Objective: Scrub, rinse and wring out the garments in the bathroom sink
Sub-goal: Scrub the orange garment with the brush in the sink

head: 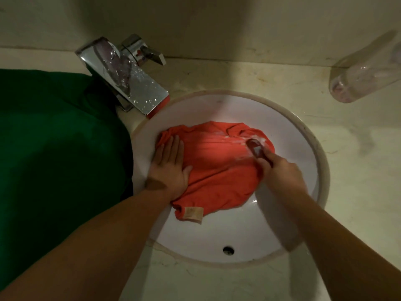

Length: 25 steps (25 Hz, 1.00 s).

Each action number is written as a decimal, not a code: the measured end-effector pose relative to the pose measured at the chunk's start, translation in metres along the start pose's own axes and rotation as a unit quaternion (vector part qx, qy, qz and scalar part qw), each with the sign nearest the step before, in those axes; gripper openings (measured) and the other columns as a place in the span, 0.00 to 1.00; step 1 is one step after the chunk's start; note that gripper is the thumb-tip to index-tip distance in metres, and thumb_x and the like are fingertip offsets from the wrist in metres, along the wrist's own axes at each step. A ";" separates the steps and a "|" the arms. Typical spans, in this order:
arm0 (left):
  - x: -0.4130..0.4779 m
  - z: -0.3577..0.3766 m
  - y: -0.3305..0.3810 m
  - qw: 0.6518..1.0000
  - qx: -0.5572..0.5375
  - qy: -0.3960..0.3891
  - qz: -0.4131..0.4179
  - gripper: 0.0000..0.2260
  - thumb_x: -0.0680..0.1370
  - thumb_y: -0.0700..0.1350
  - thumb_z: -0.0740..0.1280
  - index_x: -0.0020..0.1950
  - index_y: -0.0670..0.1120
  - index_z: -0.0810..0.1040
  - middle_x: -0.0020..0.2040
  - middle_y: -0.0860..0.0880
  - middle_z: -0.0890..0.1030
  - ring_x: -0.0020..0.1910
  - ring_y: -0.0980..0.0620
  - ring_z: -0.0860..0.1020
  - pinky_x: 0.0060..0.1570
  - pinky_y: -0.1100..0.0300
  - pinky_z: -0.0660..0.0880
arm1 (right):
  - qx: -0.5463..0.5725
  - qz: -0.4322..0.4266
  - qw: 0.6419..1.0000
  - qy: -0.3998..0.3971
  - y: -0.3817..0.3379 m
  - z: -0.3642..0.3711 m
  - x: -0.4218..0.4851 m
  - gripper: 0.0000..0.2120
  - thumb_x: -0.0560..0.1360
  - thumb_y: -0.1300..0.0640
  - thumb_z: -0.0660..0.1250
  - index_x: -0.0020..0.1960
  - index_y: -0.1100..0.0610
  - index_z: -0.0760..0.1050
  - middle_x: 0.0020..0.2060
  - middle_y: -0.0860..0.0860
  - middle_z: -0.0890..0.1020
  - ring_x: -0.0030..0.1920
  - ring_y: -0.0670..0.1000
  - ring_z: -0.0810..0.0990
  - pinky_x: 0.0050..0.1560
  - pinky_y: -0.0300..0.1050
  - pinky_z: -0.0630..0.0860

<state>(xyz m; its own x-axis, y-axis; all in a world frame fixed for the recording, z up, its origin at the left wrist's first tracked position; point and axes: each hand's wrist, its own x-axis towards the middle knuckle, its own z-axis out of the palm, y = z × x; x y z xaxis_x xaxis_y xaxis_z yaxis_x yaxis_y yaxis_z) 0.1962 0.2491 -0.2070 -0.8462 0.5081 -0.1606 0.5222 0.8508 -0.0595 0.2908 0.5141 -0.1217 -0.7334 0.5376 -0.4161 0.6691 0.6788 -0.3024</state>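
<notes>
Two garments show. One orange garment [217, 166], soft and creased, lies bunched in the middle of the frame inside the sink [217, 235]. It has one tan rectangular label [193, 213] at its lower edge and a streak of white foam [234, 139] near its upper right. One dark green garment [54, 137] lies heaped over the counter [358, 170] at the left edge.

The sink is one round, smooth white basin with a single small overflow hole [228, 249] near the bottom of the frame. The counter is pale veined stone.

Two bare hands work. The left hand [169, 168] lies flat with straight fingers, pressing the orange garment's left side. The right hand [280, 172] is curled round one dark reddish brush [256, 147], whose head sits on the foam.

One square-edged chrome tap [130, 81], beaded with water, stands at upper left. One clear plastic bottle [366, 68] is at upper right.
</notes>
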 end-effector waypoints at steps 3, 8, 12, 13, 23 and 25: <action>0.000 -0.002 0.005 1.000 -0.006 -0.012 -0.008 0.35 0.78 0.58 0.49 0.79 0.36 0.63 0.79 0.38 0.63 0.79 0.41 0.61 0.77 0.49 0.43 | 0.095 0.024 0.995 0.037 -0.025 0.011 -0.002 0.21 0.83 0.47 0.63 0.75 0.44 0.72 0.68 0.56 0.79 0.66 0.62 0.78 0.66 0.48 0.71; 0.001 0.000 0.003 1.000 -0.008 0.004 -0.007 0.35 0.78 0.58 0.51 0.78 0.37 0.64 0.79 0.38 0.63 0.79 0.41 0.62 0.77 0.48 0.46 | 0.145 -0.100 0.984 -0.001 -0.071 0.058 -0.018 0.18 0.81 0.46 0.67 0.70 0.43 0.77 0.63 0.53 0.83 0.63 0.59 0.81 0.65 0.47 0.75; -0.002 0.002 0.005 1.000 -0.017 0.014 -0.002 0.35 0.78 0.58 0.51 0.79 0.37 0.63 0.79 0.38 0.63 0.79 0.42 0.62 0.76 0.47 0.51 | 0.054 0.061 0.996 0.026 -0.004 0.003 0.004 0.21 0.81 0.42 0.65 0.73 0.40 0.73 0.64 0.60 0.81 0.63 0.65 0.78 0.64 0.52 0.73; -0.001 0.002 0.005 1.000 -0.019 0.013 -0.004 0.35 0.78 0.58 0.51 0.79 0.37 0.63 0.79 0.38 0.63 0.79 0.42 0.62 0.76 0.47 0.51 | 0.070 0.051 0.996 0.036 -0.013 0.006 0.003 0.20 0.81 0.44 0.66 0.73 0.42 0.74 0.65 0.59 0.81 0.64 0.64 0.78 0.65 0.50 0.73; -0.003 0.003 0.008 1.000 -0.026 0.017 -0.006 0.34 0.79 0.58 0.51 0.79 0.38 0.64 0.79 0.39 0.63 0.78 0.42 0.63 0.76 0.47 0.52 | 0.005 0.053 0.998 0.034 0.011 -0.012 0.003 0.22 0.84 0.44 0.60 0.77 0.42 0.68 0.64 0.61 0.81 0.62 0.66 0.79 0.63 0.55 0.73; -0.002 0.002 0.008 0.999 -0.036 0.014 -0.001 0.34 0.79 0.58 0.51 0.78 0.38 0.64 0.79 0.39 0.64 0.78 0.42 0.63 0.76 0.47 0.52 | 0.078 0.022 0.995 0.050 -0.030 0.010 -0.008 0.21 0.84 0.48 0.62 0.77 0.45 0.70 0.66 0.60 0.80 0.64 0.65 0.79 0.63 0.51 0.73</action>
<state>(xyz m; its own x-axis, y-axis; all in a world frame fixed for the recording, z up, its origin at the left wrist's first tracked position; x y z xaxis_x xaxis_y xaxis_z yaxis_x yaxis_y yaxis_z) 0.2026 0.2548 -0.2097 -0.8506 0.5089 -0.1320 0.5122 0.8588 0.0104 0.2775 0.4847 -0.1177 -0.7066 0.6165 -0.3474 0.7051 0.5720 -0.4190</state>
